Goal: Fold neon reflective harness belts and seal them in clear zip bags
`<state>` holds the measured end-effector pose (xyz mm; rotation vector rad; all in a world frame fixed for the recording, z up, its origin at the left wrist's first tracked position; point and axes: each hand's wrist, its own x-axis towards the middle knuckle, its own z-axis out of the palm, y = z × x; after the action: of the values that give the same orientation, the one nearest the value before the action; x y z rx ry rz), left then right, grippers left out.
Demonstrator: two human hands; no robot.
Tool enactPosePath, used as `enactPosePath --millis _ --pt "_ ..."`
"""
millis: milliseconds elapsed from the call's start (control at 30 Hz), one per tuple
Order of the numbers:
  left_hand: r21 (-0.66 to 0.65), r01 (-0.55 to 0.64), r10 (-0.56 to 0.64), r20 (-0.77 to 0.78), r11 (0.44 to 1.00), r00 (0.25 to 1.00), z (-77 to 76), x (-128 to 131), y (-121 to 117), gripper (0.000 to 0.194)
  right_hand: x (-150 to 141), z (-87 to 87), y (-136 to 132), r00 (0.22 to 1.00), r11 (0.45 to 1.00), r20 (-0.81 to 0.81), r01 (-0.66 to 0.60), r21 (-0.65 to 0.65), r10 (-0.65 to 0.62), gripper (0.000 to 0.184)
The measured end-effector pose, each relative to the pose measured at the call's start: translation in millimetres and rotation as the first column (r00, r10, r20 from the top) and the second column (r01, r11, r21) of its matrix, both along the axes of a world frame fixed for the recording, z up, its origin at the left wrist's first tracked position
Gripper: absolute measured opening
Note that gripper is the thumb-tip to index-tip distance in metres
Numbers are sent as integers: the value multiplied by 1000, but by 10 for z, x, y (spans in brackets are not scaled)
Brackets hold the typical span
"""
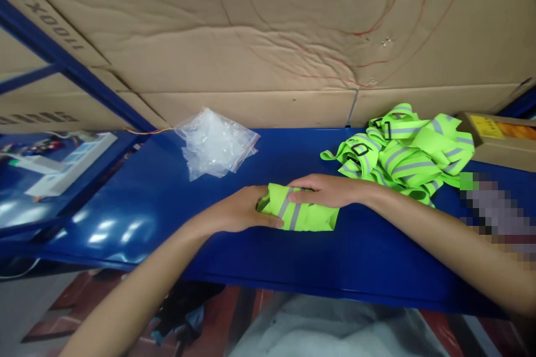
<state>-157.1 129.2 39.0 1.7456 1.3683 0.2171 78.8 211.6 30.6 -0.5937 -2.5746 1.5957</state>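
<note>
A folded neon-yellow reflective strap (310, 216) with grey stripes lies low over the blue tabletop, between my two hands. My left hand (243, 211) grips its left end, thumb in front and fingers behind. Across its upper edge lies my right hand (324, 189), its fingers closed over the fabric. To the right, beyond my right forearm, is a loose heap of the same reflective straps (412, 150) with black buckles. A pile of clear zip bags (218, 145) lies behind my left hand, near the back of the table.
Cardboard sheets (268, 61) stand along the back of the blue table (167, 201). An open cardboard box (502, 148) sits at the far right. On the left, past a blue metal post (96, 86), a white power strip (73, 166) lies on another blue surface.
</note>
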Motion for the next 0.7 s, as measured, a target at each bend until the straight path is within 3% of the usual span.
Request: enactPosePath --millis 133,233,333,467,567,700 --pt "-39 -62 64 37 997 997 13 1 -109 44 11 -81 -68 996 1000 -94 -4 4 4 51" --pt "-124 -106 130 206 987 970 -8 52 -200 44 12 -130 -131 977 992 -190 107 67 -93 50" --pt "-260 -218 308 390 941 868 -76 138 -259 54 12 -165 -171 943 955 -255 259 148 -216 63" --pt "-387 -393 549 516 834 658 -177 255 -313 71 0 -184 -190 890 885 -341 395 245 -302 60" --pt "-397 -443 595 565 804 572 -226 347 -336 73 -15 -178 -221 863 839 -364 461 289 -349 56" --pt "-314 -495 570 616 810 543 -219 477 -307 73 -6 -152 -242 844 816 -345 509 274 -411 56"
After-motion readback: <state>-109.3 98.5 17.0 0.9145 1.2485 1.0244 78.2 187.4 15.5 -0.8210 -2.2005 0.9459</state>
